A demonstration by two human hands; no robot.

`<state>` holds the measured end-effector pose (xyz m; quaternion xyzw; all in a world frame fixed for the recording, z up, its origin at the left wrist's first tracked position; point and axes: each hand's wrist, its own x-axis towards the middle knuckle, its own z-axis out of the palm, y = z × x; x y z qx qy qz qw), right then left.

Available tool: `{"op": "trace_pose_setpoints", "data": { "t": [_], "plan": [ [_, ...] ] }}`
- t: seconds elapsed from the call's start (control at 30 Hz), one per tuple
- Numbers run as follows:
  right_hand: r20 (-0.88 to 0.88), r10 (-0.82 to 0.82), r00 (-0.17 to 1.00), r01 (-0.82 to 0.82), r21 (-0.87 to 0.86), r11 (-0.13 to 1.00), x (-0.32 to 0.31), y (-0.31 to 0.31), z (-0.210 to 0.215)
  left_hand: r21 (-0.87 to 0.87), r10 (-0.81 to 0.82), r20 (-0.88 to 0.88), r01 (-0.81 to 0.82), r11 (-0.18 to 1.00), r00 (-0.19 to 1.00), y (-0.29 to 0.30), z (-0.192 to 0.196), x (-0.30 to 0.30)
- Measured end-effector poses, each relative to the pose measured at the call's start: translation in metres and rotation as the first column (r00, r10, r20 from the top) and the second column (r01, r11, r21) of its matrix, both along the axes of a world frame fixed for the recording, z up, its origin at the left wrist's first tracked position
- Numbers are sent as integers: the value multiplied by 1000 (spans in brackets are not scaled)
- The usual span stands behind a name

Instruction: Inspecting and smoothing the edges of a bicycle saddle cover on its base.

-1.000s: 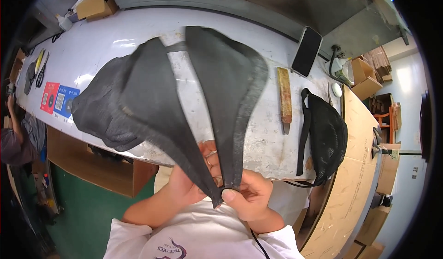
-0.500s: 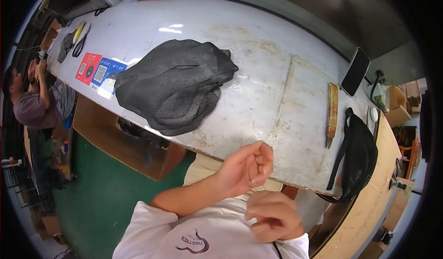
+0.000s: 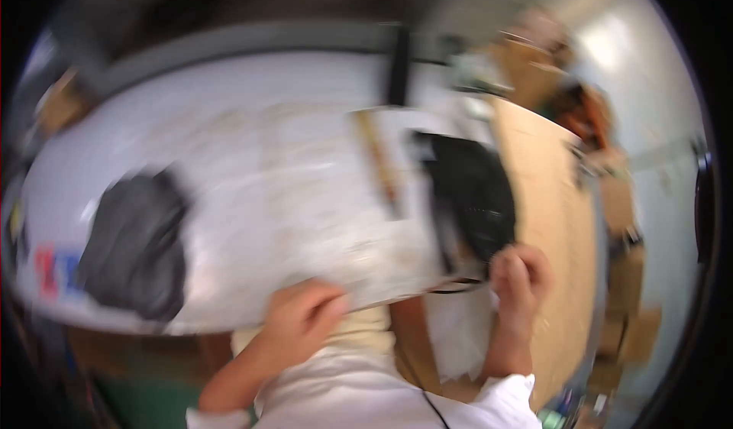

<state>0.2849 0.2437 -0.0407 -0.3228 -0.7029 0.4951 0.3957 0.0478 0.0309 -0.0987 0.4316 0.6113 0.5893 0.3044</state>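
Motion blurs the whole picture. My left hand (image 3: 307, 313) hovers at the table's front edge, its fingers curled in; nothing shows in them. Off to the right, my right hand (image 3: 521, 278) has its fingers bent together at the near lower corner of a black fabric piece (image 3: 475, 192) with strap-like bands. Whether it grips the fabric or only lies beside it, I cannot tell. On the left part of the table sits a crumpled dark grey cloth (image 3: 137, 242), apart from both hands.
The white table (image 3: 252, 200) carries a worn yellowish-brown strip-like tool (image 3: 376, 158) and an upright dark phone (image 3: 398, 66). A cardboard sheet (image 3: 557, 223) borders it on the right. Cardboard boxes (image 3: 527, 66) stand beyond the far right corner.
The view has swung right, so the grey cloth now appears farther left. My hands have come apart: the right has gone to the black fabric, the left stays by the table's front edge.
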Motion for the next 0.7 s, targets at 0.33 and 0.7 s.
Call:
{"op": "trace_pose_setpoints", "data": {
  "t": [0.33, 0.7],
  "plan": [
    [-263, -642, 720, 479, -481, 734, 145, 237, -18, -202, -33, -223, -13, 979, 974, 21, 7, 28],
    [-495, -722, 483, 574, -443, 688, 205, 467, -94, -66, 31, -663, -99, 993, 748, 32, -10, 38]
  ]
}}
